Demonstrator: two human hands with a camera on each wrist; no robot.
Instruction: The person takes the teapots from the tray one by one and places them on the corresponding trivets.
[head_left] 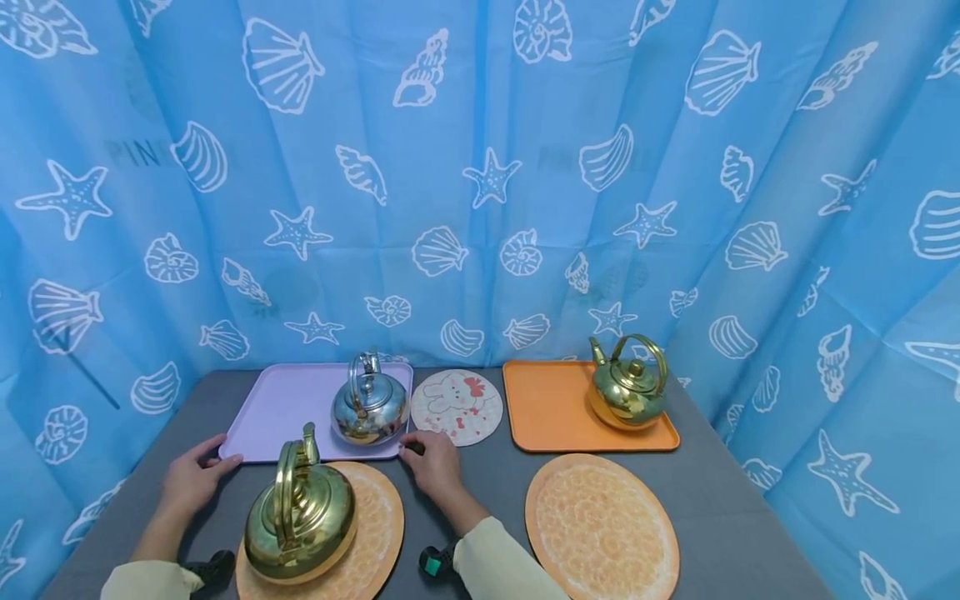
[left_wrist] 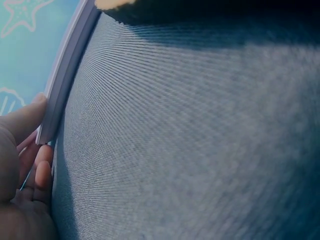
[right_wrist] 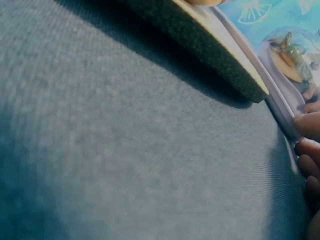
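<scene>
A lilac tray (head_left: 292, 408) lies at the back left, with a silver kettle (head_left: 369, 410) on its right part. My left hand (head_left: 189, 482) pinches the tray's front left corner; in the left wrist view its thumb (left_wrist: 29, 116) lies over the rim and the fingers are below. At the front right corner, my right hand (head_left: 437, 467) grips the rim between thumb and curled fingers, seen partly at the edge of the right wrist view. Between my forearms stands a large gold kettle (head_left: 300, 529) on a round patterned mat (head_left: 381, 508).
Right of the lilac tray lies a round rabbit-print mat (head_left: 457, 408). An orange tray (head_left: 551, 408) carries a smaller gold kettle (head_left: 628, 390) at the back right. Another round mat (head_left: 602, 525) lies in front of it. A blue shell-print curtain (head_left: 487, 208) hangs behind the grey tabletop (head_left: 738, 525).
</scene>
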